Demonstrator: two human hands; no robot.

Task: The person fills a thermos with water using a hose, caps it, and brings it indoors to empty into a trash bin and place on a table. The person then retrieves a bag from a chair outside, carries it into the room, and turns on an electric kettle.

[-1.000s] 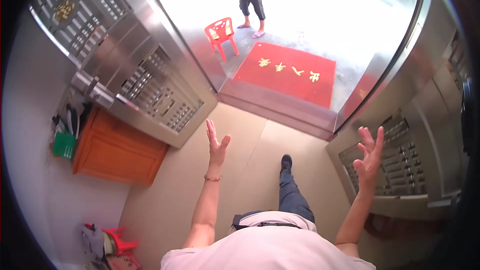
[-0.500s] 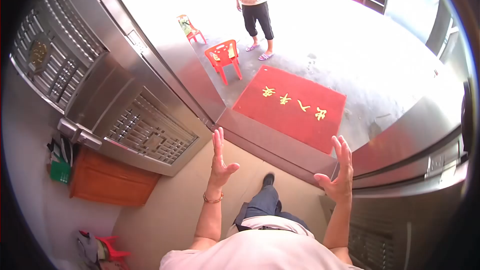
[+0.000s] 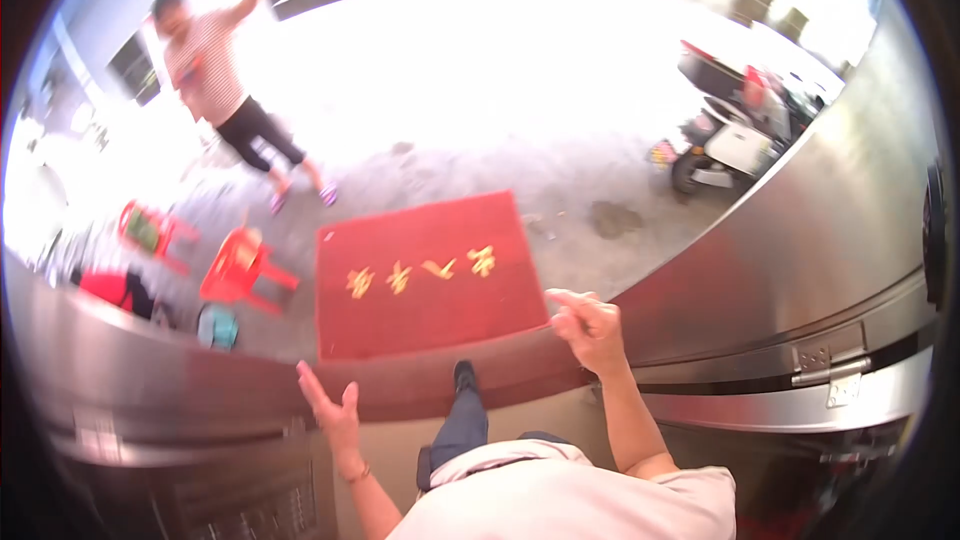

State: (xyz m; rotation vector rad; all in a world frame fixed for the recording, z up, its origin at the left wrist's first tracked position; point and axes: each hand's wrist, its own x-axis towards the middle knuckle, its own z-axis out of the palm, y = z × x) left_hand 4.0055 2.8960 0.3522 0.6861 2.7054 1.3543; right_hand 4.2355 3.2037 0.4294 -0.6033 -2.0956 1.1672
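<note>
"What's changed?"
"The shoe now reaches the threshold, so the red mat lies just beyond."
"Holding anything?"
"No; left grip spread wide, right grip loosely curled, both empty."

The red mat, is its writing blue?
No, the writing on the red mat is plainly yellow.

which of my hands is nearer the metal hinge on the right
Right. The right hand is in the air left of the metal hinge, apart from it; the left hand is farther off, toward the picture's left.
</note>
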